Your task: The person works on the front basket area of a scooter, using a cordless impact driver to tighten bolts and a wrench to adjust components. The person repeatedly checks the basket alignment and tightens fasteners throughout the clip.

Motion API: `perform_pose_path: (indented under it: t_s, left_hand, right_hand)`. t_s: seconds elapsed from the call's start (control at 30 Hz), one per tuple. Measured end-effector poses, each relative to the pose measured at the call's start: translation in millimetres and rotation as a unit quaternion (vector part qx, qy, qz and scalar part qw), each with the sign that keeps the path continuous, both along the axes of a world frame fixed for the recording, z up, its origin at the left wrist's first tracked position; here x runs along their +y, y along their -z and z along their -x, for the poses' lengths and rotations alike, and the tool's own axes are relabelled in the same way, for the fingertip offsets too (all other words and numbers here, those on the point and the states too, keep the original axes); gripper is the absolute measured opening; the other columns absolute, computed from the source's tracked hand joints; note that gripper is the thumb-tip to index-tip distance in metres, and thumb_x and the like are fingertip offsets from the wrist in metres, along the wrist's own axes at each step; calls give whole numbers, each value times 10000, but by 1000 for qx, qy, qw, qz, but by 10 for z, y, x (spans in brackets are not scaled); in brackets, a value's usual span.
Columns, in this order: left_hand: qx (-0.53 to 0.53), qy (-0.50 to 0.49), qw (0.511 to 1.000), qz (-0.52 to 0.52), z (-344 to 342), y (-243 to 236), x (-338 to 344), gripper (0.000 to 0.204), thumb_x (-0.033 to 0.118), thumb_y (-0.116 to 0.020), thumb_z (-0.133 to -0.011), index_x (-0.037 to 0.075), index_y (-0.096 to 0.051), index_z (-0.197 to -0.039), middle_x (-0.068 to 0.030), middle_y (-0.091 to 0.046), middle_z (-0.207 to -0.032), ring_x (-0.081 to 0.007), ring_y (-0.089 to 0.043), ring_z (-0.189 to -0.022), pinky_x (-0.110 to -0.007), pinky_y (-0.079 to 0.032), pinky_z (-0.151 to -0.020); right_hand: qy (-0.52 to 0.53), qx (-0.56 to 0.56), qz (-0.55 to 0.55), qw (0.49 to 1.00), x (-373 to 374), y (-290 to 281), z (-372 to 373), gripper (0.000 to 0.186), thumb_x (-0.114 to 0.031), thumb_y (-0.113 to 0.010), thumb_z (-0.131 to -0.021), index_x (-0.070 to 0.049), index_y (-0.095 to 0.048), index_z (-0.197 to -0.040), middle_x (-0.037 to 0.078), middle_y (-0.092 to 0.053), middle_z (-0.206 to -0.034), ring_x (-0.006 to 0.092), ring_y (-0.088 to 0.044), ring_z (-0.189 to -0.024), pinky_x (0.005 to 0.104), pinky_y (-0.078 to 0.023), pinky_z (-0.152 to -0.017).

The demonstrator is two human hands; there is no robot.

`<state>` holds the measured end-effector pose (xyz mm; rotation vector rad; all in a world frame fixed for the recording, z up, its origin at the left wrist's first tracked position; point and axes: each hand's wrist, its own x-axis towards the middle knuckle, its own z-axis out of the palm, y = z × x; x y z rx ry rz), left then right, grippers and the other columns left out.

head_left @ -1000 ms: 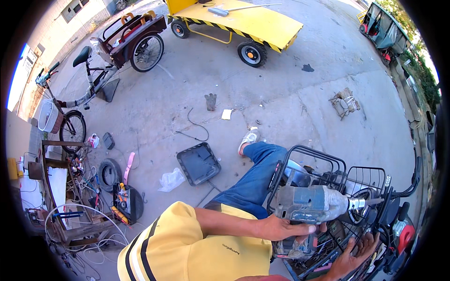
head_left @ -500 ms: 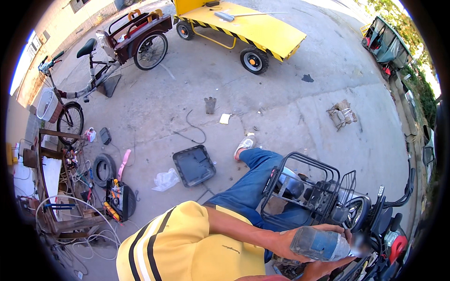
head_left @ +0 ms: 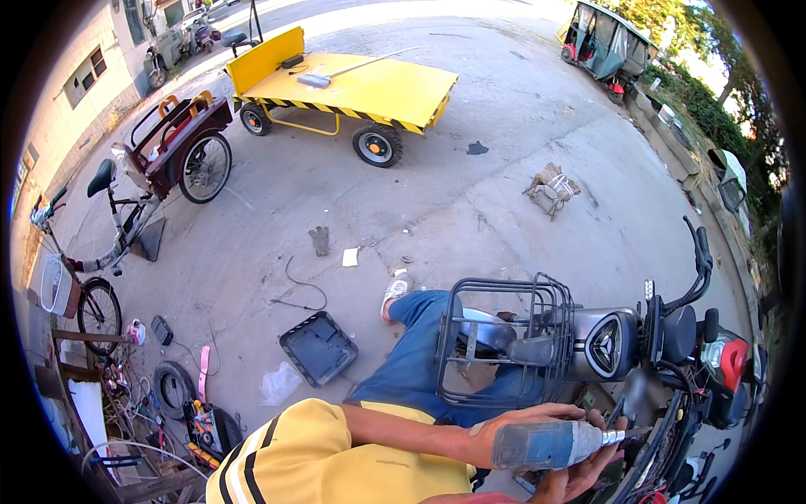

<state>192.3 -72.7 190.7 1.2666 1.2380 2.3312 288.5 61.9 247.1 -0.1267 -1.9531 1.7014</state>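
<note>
My left hand [head_left: 480,435] is closed round a worn blue-grey power drill [head_left: 533,447], whose grip is hidden beneath its body. The drill lies nearly level, its silver chuck [head_left: 613,437] and thin bit pointing right toward the bike's dark frame. Just below the chuck is my right hand [head_left: 579,480], fingers curled up near the drill's front; what they hold is hidden. Beyond both hands stands an electric bike [head_left: 604,343] with a black wire rack [head_left: 504,290]. I cannot tell whether the bit touches anything.
On the ground to the left lie a black plastic tray [head_left: 319,349], a clear bag [head_left: 280,384], a tire [head_left: 170,389] and a tool bag [head_left: 210,430]. A cargo tricycle [head_left: 126,197] and a yellow flatbed cart [head_left: 361,88] stand farther off. A red-and-black scooter [head_left: 726,365] is at right.
The view has swung right and up, so the surroundings sit farther left in it. Both hands stay at the drill, and its chuck and bit now show more clearly.
</note>
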Motion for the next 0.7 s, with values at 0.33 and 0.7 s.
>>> perform_pose_path:
  t_s: [0.33,0.7]
  left_hand:
    - [-141,80,971,177,-191,-233,229,500,40,-742,-848,-21,-574,-1316,-184,-517,-1400,-292,-550,-1280,-374,-481,-1047]
    - [83,15,963,255,-338,-24,638,823,184,-805,-834,30,-310,-1474,-151,-417,-1421,-257,-480,-1306,-376,-500,-1026]
  right_hand:
    - [17,45,189,981,12,73,-366,1176,-340,-795,-831,0,37,-1588,235,-456,-1459,325,-455,-1351,432,-310,-1136]
    - [53,31,15,998,173,228,-552,1513,-306,-984,-591,-153,140,-1592,213,-192,-1609,316,-326,-1454,438,-313,-1157]
